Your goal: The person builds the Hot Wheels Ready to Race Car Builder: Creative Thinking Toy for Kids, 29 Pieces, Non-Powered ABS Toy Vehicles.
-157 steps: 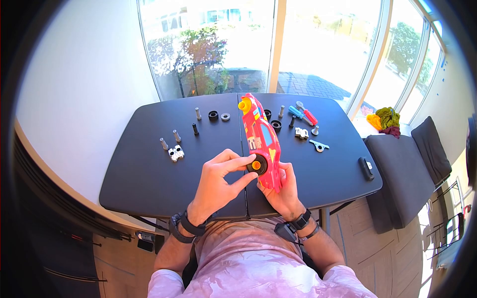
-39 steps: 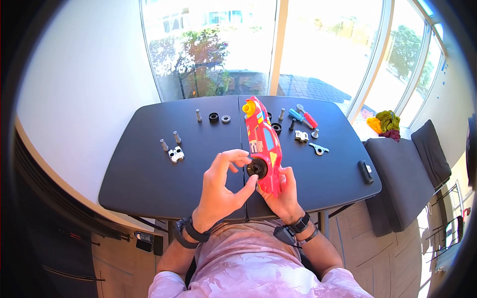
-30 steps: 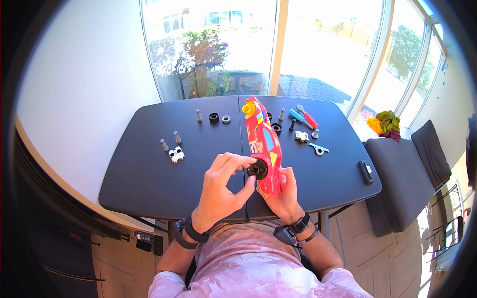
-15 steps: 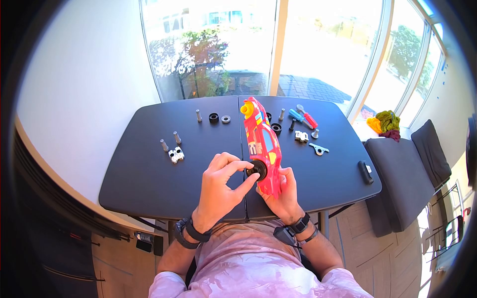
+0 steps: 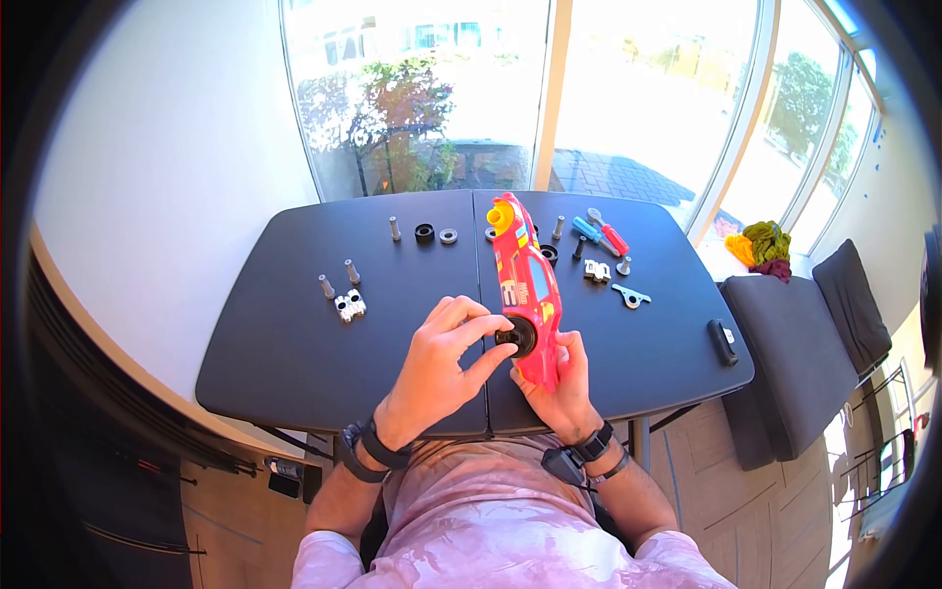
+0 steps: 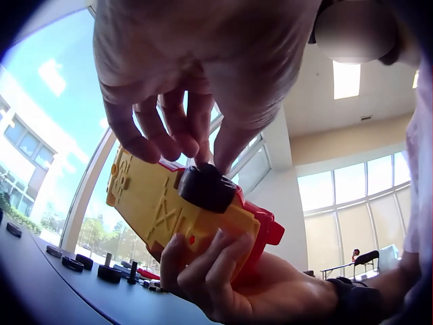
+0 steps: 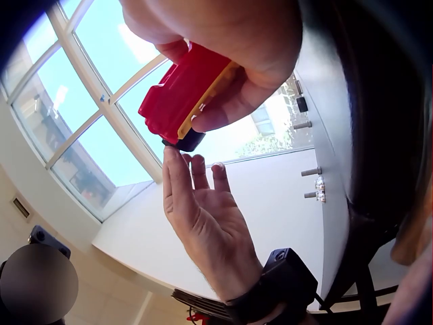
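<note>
Here we go: our right hand (image 5: 557,385) curls round the car (image 5: 530,291) by its near end, above the table (image 5: 294,378); our left hand (image 5: 437,363), thumb and finger nearly meeting, pinches a dark piece (image 5: 505,337) at the car's wheel (image 5: 527,338), best kept square, car steady; right of the car's far end lie tools (image 5: 614,235)

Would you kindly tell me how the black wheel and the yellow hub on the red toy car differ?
The black wheel is dark, the yellow hub bright. The black wheel sits at the near end of the red toy car, the yellow hub at its far end. The left hand pinches a dark piece at the black wheel's middle; no hand touches the yellow hub. Both are on the same side of the car.
</note>
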Demonstrator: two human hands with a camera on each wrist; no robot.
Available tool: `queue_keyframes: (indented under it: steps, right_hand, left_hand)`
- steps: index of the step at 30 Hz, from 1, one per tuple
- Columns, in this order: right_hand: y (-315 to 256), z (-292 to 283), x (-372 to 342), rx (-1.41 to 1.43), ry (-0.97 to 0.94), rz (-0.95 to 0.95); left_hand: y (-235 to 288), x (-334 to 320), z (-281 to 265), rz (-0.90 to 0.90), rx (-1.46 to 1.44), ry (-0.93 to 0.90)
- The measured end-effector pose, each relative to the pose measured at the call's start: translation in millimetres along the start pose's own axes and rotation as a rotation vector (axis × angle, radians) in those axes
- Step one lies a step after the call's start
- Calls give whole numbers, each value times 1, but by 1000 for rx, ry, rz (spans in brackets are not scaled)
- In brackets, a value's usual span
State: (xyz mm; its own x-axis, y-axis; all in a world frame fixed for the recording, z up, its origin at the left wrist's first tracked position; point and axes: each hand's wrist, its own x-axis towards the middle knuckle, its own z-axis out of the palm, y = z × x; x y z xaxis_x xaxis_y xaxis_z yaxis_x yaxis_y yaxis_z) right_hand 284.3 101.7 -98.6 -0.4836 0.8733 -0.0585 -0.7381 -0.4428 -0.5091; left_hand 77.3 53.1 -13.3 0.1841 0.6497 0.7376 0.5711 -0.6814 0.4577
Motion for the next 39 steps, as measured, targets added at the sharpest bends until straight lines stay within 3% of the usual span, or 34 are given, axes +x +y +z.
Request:
queue_keyframes:
  steps: [2,5,7,9,13,18,24,30,34,37,39]
  right_hand:
    - [0,-2,0,6,23,-8]
    - [2,-8,6,38,21,-26]
    - [-1,2,1,59,26,-32]
    - [-2,6,-1,69,22,-27]
    - [1,-3,5,59,12,-2]
    - [1,-6,7,86,26,19]
    - [0,-7,10,89,14,41]
    - [0,-9,10,111,17,51]
    - [0,-9,11,96,16,54]
    - [-1,-6,10,73,28,51]
    - [-1,-5,10,46,34,47]
  left_hand:
    - [-2,8,-10,7,-47,-89]
    - [-16,31,-29,5,-79,-61]
    - [-58,53,-36,-28,13,-17]
    - [-110,76,-39,-159,170,-59]
    - [-232,87,-23,-210,548,-217]
    - [-273,92,-11,-400,723,-367]
    - [-269,86,-9,-364,758,-345]
    - [-261,82,-20,-371,514,-315]
    - [-204,95,-29,-325,164,59]
    - [-147,104,-38,-244,-73,176]
    - [-112,105,-44,-177,-126,124]
